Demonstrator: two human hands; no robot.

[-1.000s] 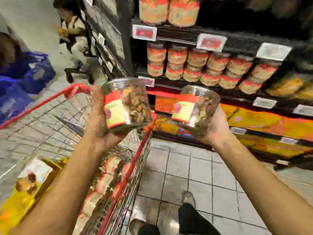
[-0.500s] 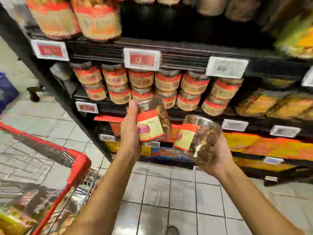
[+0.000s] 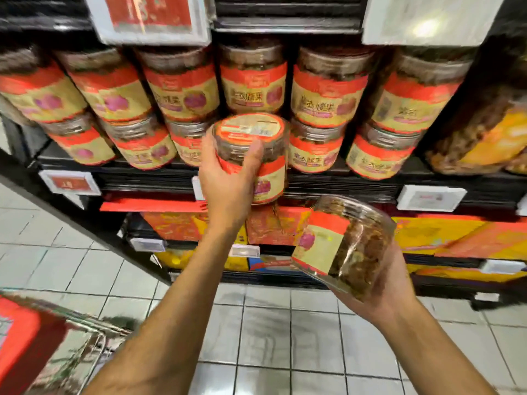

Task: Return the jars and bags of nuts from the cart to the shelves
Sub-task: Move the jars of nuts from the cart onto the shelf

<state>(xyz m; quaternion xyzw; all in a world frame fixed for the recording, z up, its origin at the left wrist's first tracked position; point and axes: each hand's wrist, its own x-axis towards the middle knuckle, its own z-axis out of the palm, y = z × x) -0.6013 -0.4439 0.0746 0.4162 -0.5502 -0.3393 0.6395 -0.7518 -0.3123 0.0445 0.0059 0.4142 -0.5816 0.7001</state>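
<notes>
My left hand (image 3: pixel 228 183) is gripping a jar of nuts (image 3: pixel 251 129), lid toward me, right in front of the stocked jars (image 3: pixel 253 81) on the shelf (image 3: pixel 328 183) at 12 o'clock. Down at 4 o'clock my right hand (image 3: pixel 385 295) holds a second jar (image 3: pixel 348 246), tilted, with brown nuts showing through the clear plastic. Label text is too blurry to read. The cart (image 3: pixel 25 337) is cut off at 8 o'clock and its contents are a smear.

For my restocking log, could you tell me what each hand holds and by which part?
The left hand grips the upper jar by its side wall, below the lid; the right hand cradles the lower jar, tilted, from underneath.
</notes>
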